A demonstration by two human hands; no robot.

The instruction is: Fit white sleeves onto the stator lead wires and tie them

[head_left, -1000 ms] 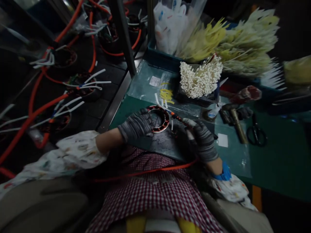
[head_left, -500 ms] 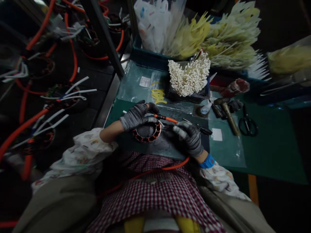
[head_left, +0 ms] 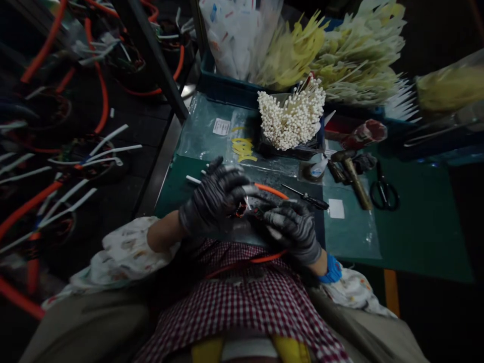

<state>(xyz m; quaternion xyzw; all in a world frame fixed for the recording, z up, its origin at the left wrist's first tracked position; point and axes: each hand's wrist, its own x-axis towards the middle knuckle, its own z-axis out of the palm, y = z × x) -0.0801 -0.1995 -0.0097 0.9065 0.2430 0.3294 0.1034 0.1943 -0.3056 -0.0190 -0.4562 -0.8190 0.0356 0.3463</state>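
Observation:
Both hands wear grey gloves. My left hand (head_left: 217, 199) is over the ring-shaped wound coil (head_left: 239, 209), hiding most of it; its fingers are bent and blurred, and their hold cannot be made out. White tube ends (head_left: 193, 179) poke out behind that hand. An orange sleeved cable (head_left: 270, 190) arches from the left fingers towards the right hand and shows again below it, near the apron. My right hand (head_left: 295, 227) is closed beside the coil, fingertips pressed together near a dark strand; what they grip is too small to name.
A screwdriver (head_left: 308, 196), a hammer (head_left: 355, 179) and black scissors (head_left: 383, 189) lie to the right. A bundle of white-tipped sticks (head_left: 291, 116) stands behind. More coils with orange cables (head_left: 96, 156) are at the left. Blue bins (head_left: 234, 91) line the back.
My left hand has moved down over the coil, covering it and the cable's black-tied part. My right hand has shifted slightly down, its fingers drawn in. The view has shifted slightly.

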